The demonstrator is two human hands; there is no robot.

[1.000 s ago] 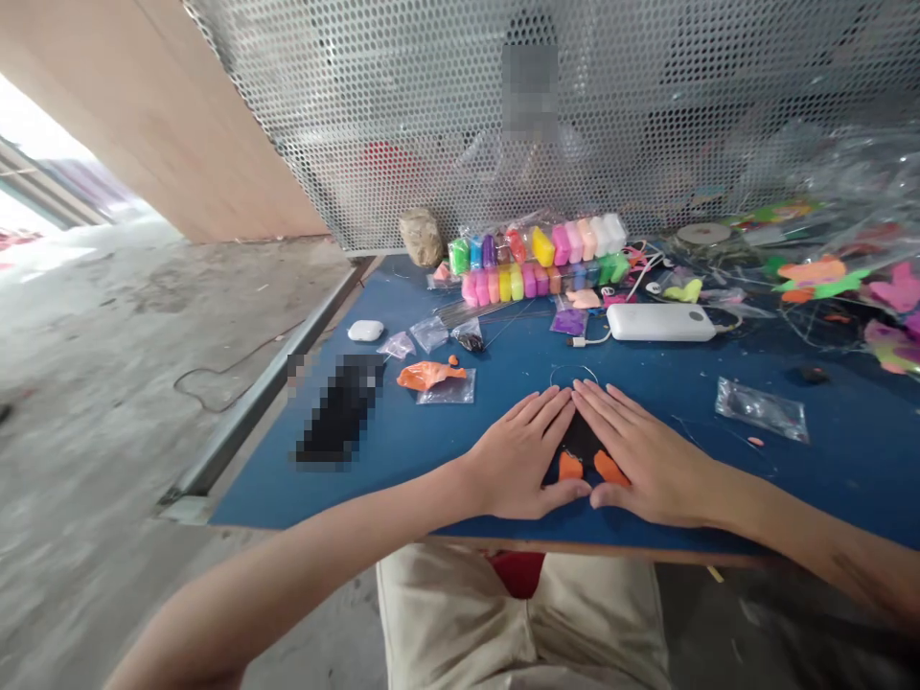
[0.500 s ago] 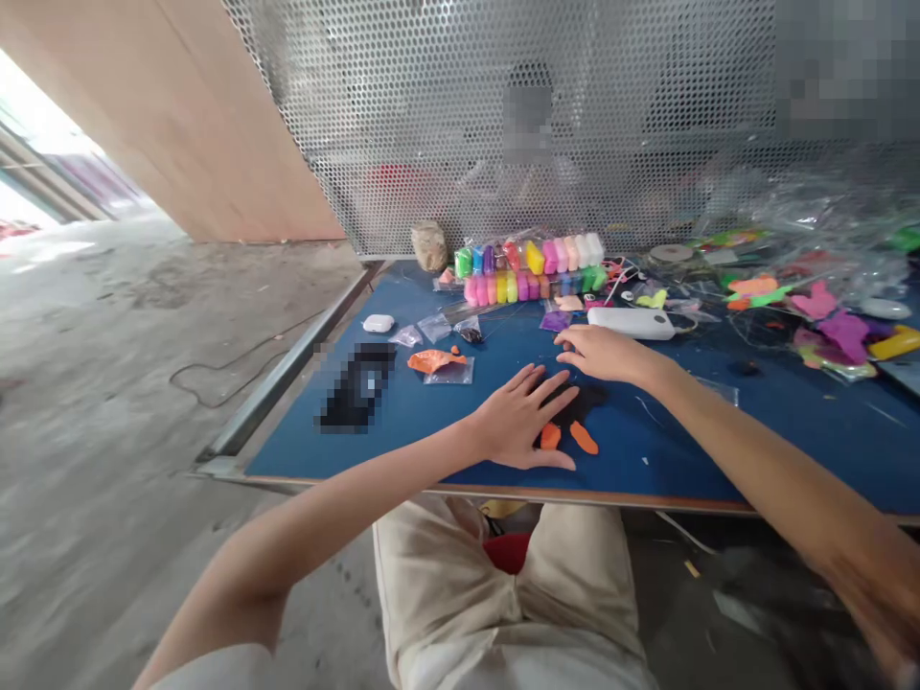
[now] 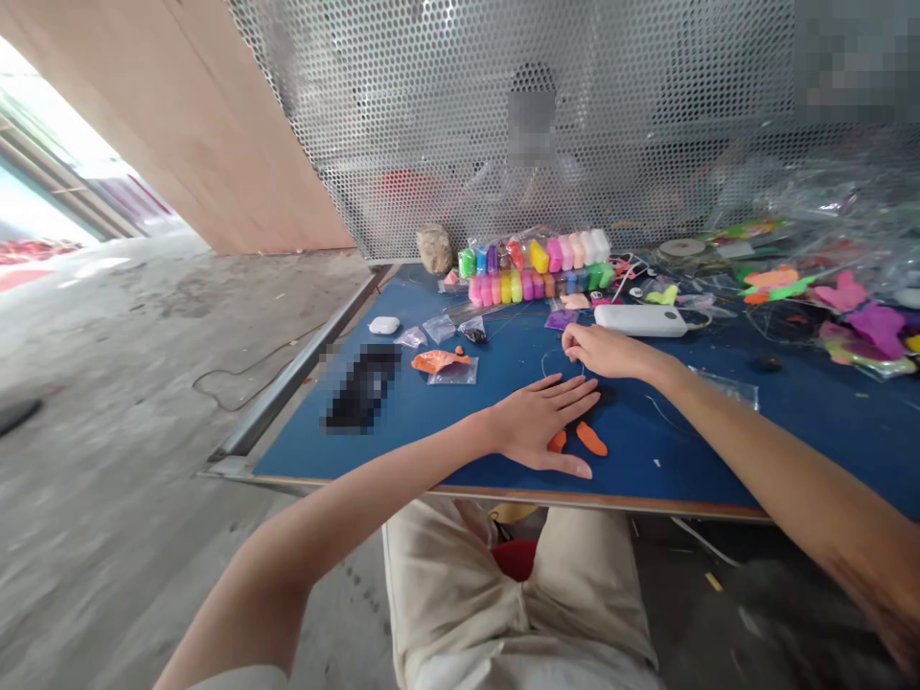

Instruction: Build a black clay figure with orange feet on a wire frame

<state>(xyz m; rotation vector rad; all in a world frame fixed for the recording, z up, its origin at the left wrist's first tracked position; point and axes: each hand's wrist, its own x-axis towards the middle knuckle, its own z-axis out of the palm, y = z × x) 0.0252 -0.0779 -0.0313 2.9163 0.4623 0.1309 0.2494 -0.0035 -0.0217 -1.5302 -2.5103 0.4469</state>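
My left hand lies low over the blue table, palm down, with fingers stretched out. It partly covers one orange clay piece. A second, elongated orange clay piece rests beside it, between thumb and fingers. My right hand is in front of the white oblong device, its fingers curled into a pinch. A thin pale strand loops down from those fingertips toward the left fingers; its ends are hard to make out.
On the blue table, an orange clay lump on a clear packet lies left of my hands. A white earbud case and a blurred dark object sit farther left. Colourful clay packs line the back; plastic scraps clutter the right.
My left hand has flattened and slid slightly right, covering more of one orange piece. My right fingers have curled tighter, and the thin loop now shows below them.
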